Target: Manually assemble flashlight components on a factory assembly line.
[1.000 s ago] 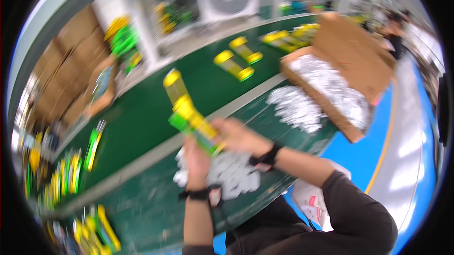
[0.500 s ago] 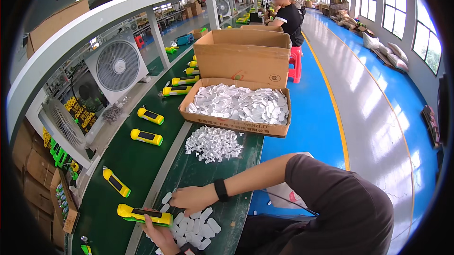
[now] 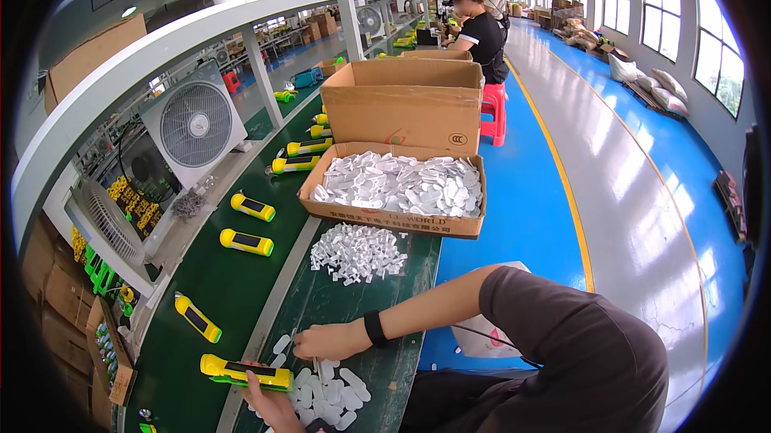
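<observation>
My left hand [image 3: 273,406] is closed around a yellow and green flashlight [image 3: 227,370] with a dark panel on its upper side, held level above the bench edge. My right hand [image 3: 328,342], wearing a black wristband, is over a loose pile of white oval plastic pieces [image 3: 341,391]. Its fingers are bent and pressed together, and whatever is between them is too hidden to name. One white oval piece [image 3: 281,344] lies just left of its fingertips.
Several similar flashlights [image 3: 246,242] lie on the green belt to the left. Beyond my right hand are a heap of small white parts [image 3: 357,253] and an open cardboard box [image 3: 377,220] of white oval pieces. A seated co-worker [image 3: 480,35] is farther along the line.
My right hand has shifted slightly down, its fingers still close together over the white pieces. The flashlight stays in my left hand. The whole view has tilted a little.
</observation>
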`<state>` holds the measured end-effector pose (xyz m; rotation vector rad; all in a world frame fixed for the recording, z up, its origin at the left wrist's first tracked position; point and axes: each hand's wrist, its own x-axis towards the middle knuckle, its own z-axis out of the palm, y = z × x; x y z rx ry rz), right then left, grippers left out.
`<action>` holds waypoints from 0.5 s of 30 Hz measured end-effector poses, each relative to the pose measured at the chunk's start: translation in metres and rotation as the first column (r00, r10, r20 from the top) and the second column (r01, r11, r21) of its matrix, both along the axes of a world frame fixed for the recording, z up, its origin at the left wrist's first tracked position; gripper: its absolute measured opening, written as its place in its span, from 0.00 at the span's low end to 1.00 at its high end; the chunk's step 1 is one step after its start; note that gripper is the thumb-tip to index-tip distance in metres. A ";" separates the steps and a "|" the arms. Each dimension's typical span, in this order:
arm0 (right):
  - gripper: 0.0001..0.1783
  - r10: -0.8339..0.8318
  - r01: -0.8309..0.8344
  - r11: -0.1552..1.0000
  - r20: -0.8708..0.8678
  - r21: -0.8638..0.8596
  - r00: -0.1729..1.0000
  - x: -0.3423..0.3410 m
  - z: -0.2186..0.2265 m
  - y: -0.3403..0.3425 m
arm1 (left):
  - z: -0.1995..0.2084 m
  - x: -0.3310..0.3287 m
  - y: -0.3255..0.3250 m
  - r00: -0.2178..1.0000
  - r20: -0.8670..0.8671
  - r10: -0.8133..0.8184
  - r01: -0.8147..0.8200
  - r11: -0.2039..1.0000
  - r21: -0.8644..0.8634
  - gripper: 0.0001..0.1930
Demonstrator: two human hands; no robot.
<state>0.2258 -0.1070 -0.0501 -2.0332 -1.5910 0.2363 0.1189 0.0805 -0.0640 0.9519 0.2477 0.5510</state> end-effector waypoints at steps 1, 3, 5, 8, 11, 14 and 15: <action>0.13 -0.035 0.034 0.998 0.001 0.058 0.999 0.007 -0.003 0.001 | -0.001 -0.003 0.002 0.999 0.024 -0.034 0.035 0.999 -0.023 0.27; 0.13 -0.089 0.092 0.981 -0.025 0.168 0.996 0.011 0.001 0.004 | -0.011 -0.002 0.010 0.999 0.045 -0.005 0.007 0.999 -0.035 0.26; 0.12 -0.201 0.182 0.950 0.051 0.254 0.978 0.020 -0.001 0.008 | -0.015 -0.003 0.018 0.996 0.083 -0.042 0.045 0.999 -0.027 0.19; 0.08 -0.317 0.297 0.891 0.002 0.344 0.948 0.047 0.005 -0.008 | -0.006 0.019 -0.001 0.993 0.105 -0.053 0.060 0.997 -0.057 0.16; 0.08 -0.319 0.471 0.850 -0.480 0.237 0.817 0.058 0.017 -0.012 | -0.004 0.026 -0.003 0.983 0.111 -0.144 0.151 0.987 -0.062 0.16; 0.12 0.063 0.345 0.905 -0.882 0.247 0.466 0.049 0.034 0.005 | 0.000 0.011 0.005 0.995 0.066 -0.071 0.077 0.994 -0.082 0.17; 0.12 0.068 0.328 0.913 -0.882 0.243 0.465 0.044 0.037 0.011 | -0.002 0.008 0.008 0.995 0.055 -0.078 0.082 0.993 -0.080 0.19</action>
